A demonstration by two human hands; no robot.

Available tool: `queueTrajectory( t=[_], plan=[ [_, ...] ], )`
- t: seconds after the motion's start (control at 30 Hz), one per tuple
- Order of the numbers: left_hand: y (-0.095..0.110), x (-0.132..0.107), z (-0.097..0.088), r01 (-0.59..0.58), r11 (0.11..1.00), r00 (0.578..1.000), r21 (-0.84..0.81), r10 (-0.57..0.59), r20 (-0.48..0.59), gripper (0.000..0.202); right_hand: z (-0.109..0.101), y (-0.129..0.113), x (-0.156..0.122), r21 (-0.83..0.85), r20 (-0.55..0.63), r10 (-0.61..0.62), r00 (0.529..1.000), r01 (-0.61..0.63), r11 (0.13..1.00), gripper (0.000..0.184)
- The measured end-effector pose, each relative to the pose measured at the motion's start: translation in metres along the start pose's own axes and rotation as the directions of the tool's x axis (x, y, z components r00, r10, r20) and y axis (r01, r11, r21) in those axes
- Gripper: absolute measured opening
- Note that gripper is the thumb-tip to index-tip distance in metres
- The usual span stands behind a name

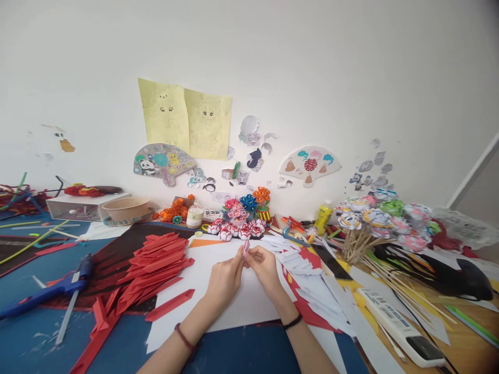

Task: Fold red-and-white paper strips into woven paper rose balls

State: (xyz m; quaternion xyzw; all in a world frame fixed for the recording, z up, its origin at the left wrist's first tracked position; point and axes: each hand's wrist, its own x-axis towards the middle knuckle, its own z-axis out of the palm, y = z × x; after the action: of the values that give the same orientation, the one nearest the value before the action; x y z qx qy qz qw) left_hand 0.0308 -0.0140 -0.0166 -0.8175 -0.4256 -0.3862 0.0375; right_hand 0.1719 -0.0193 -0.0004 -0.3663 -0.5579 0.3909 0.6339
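My left hand (225,280) and my right hand (264,267) meet over a white sheet (218,306) in the middle of the table. Both pinch one small folded piece of red-and-white paper (245,248), held upright between the fingertips. A pile of folded red paper strips (156,265) lies to the left of my hands. A heap of folded white paper pieces (307,280) lies to the right. A row of small red-and-white paper flowers (234,229) stands just beyond my hands.
A blue glue gun (50,291) lies at the left. A remote control (401,327) and paper flowers on wooden sticks (374,223) are at the right. A bowl (125,208), a jar (194,216) and a yellow bottle (323,218) stand by the wall.
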Motion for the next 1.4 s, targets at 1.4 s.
queueTrajectory(
  t=[1.4],
  plan=[
    [0.006, 0.010, -0.020, 0.133, 0.988, 0.989, -0.084, -0.127, 0.074, 0.029, 0.008, 0.002, -0.003, -0.121, -0.066, -0.068, 0.996, 0.060, 0.991, 0.021]
  ],
)
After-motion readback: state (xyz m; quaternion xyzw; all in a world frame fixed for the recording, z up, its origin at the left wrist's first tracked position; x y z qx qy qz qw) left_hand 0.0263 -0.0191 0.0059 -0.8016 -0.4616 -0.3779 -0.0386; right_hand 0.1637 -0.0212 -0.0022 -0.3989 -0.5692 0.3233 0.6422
